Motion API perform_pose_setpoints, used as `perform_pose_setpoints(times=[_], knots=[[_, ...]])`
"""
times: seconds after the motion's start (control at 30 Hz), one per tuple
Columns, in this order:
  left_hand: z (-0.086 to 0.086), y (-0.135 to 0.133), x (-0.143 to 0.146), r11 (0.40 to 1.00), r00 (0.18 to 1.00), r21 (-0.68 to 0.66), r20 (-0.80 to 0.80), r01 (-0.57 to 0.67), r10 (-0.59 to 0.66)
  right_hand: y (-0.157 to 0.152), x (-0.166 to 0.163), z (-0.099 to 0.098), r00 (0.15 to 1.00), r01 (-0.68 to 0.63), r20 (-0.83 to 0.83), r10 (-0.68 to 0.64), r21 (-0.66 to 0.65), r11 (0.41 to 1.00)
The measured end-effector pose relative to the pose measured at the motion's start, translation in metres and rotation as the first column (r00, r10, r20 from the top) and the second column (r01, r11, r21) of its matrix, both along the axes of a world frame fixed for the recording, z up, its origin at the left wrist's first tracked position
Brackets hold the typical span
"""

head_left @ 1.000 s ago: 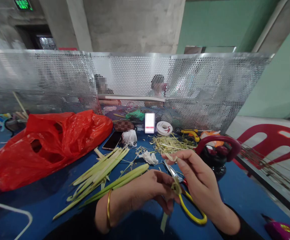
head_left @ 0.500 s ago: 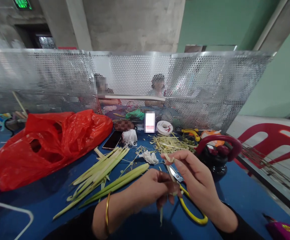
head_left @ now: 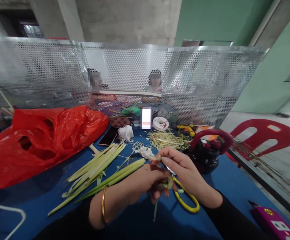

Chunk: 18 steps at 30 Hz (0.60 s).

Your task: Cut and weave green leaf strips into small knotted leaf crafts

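Observation:
My left hand (head_left: 148,180), a gold bangle on its wrist, is closed on a curled pale-green leaf strip (head_left: 168,182); a thin end hangs below the fingers. Right beside it, my right hand (head_left: 185,170) pinches a small pale piece of leaf (head_left: 157,158) between thumb and fingers. Scissors (head_left: 195,209) with yellow handles lie on the table under my hands, their blades partly hidden. To the left are a bundle of pale leaf strips (head_left: 97,163) and longer green leaves (head_left: 121,174). A crumpled white tissue (head_left: 145,152) lies just beyond my hands.
A red plastic bag (head_left: 59,133) fills the left side. Farther back are a phone (head_left: 107,136), a ribbon roll (head_left: 161,123), shredded plant scraps (head_left: 166,140) and a yellow-handled tool (head_left: 186,128). A dark pot (head_left: 205,158) stands right. A perforated metal screen (head_left: 127,66) closes the back.
My right hand has come closer to my left, and the two now nearly touch. The curled leaf in my left hand shows more clearly. The whole view has shifted slightly.

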<state>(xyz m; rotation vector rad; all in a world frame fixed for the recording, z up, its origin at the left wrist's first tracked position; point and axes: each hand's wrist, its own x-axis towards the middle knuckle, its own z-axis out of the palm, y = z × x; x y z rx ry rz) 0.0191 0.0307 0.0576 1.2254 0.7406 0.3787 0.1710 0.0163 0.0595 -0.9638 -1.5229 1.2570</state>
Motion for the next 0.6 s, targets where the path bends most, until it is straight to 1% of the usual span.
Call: perform_pose_setpoints(times=[0.1,0.17,0.23,0.3,0.33,0.4,0.47,0.6], knots=[[0.001,0.002,-0.002,1.0,1.0,-0.008,0.028,-0.005,0.005,0.007,0.008,0.001,0.996,0.08,-0.055,-0.075,0.1,0.992],[0.002,0.005,-0.004,0.999,0.998,0.001,0.059,-0.039,0.039,0.011,0.015,0.003,0.996,0.086,-0.01,-0.086,0.14,0.986],[0.003,0.007,-0.005,0.997,0.993,0.016,0.093,-0.078,0.076,0.014,0.022,0.005,0.993,0.018,0.116,-0.036,0.152,0.988],[0.003,0.01,-0.007,0.994,0.986,0.018,0.127,-0.111,0.108,0.017,0.026,0.005,0.967,-0.088,0.251,0.052,0.137,0.987],[0.003,0.01,-0.008,0.992,0.983,0.012,0.139,-0.126,0.123,0.018,0.027,0.004,0.952,-0.131,0.293,0.088,0.131,0.983],[0.003,0.011,-0.008,0.989,0.978,-0.006,0.145,-0.15,0.149,0.019,0.024,0.002,0.939,-0.176,0.32,0.128,0.126,0.976],[0.004,0.011,-0.008,0.987,0.98,-0.006,0.122,-0.16,0.159,0.019,0.02,-0.002,0.948,-0.156,0.298,0.115,0.117,0.981],[0.006,0.009,-0.008,0.986,0.988,0.078,0.058,-0.146,0.142,0.018,0.012,-0.005,0.978,-0.015,0.21,0.011,0.016,1.0]])
